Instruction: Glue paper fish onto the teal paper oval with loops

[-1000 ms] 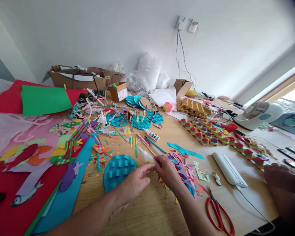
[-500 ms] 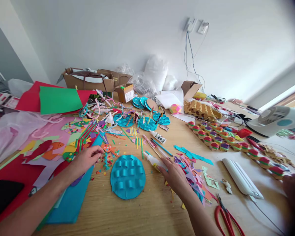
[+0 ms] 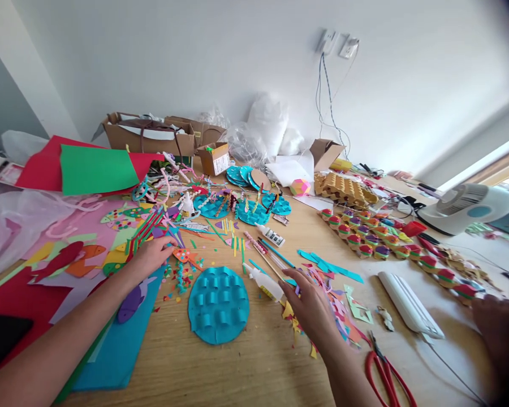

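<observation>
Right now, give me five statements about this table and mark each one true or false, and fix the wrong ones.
1. The blue disc is left of the near glue bottle. True.

2. The right hand has its grip on the scissors. False: it is by the bottom end of the near glue bottle, and the scissors lie apart from it.

3. The green sheet overlaps a red sheet. True.

4. The left hand is pressing on the blue disc. False: it is off the disc, beside the orange paper fish.

5. The scissors have red handles. True.
</observation>
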The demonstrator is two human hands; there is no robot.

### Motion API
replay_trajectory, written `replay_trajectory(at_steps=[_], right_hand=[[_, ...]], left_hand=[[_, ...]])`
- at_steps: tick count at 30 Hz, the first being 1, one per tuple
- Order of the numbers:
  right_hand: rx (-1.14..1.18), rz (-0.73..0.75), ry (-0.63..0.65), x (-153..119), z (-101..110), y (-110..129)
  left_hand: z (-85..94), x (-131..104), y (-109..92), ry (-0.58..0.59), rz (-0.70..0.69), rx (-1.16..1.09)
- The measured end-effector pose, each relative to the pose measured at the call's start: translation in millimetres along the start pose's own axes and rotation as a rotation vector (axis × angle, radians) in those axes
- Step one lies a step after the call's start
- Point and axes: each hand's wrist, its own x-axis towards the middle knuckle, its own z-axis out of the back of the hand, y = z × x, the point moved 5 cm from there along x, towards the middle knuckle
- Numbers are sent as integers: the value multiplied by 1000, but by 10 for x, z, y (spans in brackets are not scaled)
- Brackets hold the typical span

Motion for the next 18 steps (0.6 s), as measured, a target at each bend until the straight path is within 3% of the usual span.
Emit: replay_trajectory(at_steps=[3,11,18], right_hand=[[55,40,-67,-64,42,90],[161,84,42,-122,-123,266],[399,61,58,-83,-123,473]], left_hand=[[-35,45,51,9,28,-30],[-55,82,112,-13,68,-179],[95,-102,-95,-100,18,-400]])
